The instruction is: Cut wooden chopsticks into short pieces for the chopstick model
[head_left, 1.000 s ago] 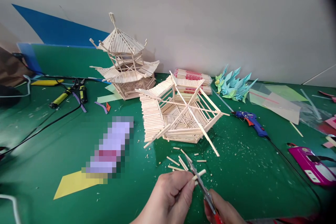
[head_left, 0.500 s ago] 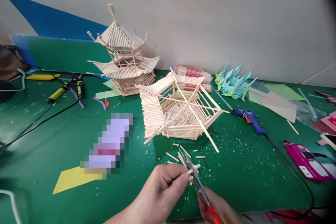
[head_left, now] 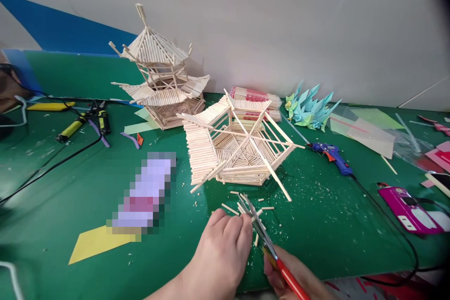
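Observation:
My left hand is closed with its knuckles up, and a short end of a thin wooden stick shows past its fingers, between the blades of the scissors. Most of that stick is hidden by the fingers. In my right hand are scissors with red handles, their blades slightly apart. Loose cut stick pieces and crumbs lie around the blades on the green table. Just beyond stands a six-sided stick model, its roof partly covered with sticks and partly bare frame.
A finished stick pavilion stands at the back left, with bundled sticks beside it. On the right are a blue glue gun with its cord, paper folds and a pink device. Pliers and yellow paper lie left.
My left hand has rolled over from thumb side up to knuckles up. The scissors' blades have opened a little around the stick. The view has shifted slightly.

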Available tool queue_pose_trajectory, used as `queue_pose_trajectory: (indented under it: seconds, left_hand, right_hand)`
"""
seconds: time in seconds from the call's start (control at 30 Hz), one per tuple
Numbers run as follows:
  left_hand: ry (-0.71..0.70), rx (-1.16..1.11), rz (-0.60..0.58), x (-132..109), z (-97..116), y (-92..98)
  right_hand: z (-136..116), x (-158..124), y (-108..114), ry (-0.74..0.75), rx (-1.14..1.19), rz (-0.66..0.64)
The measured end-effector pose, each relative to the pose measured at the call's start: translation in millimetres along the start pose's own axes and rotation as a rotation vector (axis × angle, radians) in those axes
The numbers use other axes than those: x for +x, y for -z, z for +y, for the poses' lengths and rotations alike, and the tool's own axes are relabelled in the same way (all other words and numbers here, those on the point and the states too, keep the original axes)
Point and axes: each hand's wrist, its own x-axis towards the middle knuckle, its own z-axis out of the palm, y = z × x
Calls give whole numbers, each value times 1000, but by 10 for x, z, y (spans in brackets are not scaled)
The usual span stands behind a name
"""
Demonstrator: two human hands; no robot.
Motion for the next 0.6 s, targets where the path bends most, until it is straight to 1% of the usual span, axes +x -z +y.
queue_pose_trajectory:
  seconds: [0.1,0.17,0.2,0.23,0.3,0.4,0.43,0.5,0.53,0.6]
  left_hand:
    - [-39,48,7,7,26,12]
    - [-2,1,-7,25,37,34]
    - [46,-58,-14,38,39,50]
    - [114,-153,-31,56,39,70]
    - [302,-428,-100,98,34,121]
    - [615,-883,-271,157,14,190]
    - [711,-1015,-309,169,5,201]
    - [875,-1278,-332,178,-13,199]
    - [933,-1402,-328,177,-21,189]
    - [977,-1553,-313,172,-27,164]
  right_hand:
    - [8,28,-7,21,5,5]
    - [-17,5,4,25,12,4]
    - [-38,-17,13,28,14,7]
    - [-63,-45,21,33,15,13]
    - [-117,-123,33,49,14,28]
    - [-194,-269,32,129,-17,48]
    - [-219,-313,26,167,-38,53]
    - [-268,-376,13,223,-87,55]
    - [-291,-389,6,229,-99,52]
    - [-325,-375,-5,200,-69,51]
